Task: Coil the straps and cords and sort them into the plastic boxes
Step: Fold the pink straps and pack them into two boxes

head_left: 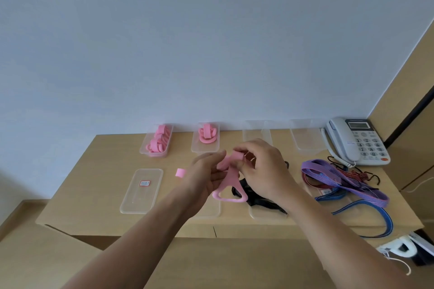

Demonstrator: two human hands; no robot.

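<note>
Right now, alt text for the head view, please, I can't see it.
The left hand and right hand coil a pink strap above a table. Two back boxes hold pink coils; loose purple straps lie right, near a phone.

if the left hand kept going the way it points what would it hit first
The left hand would likely meet the right hand, gripping the same pink strap; depth is unclear.

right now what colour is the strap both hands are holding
The strap is plain pink, with no pattern; the head view shows it best.
</note>
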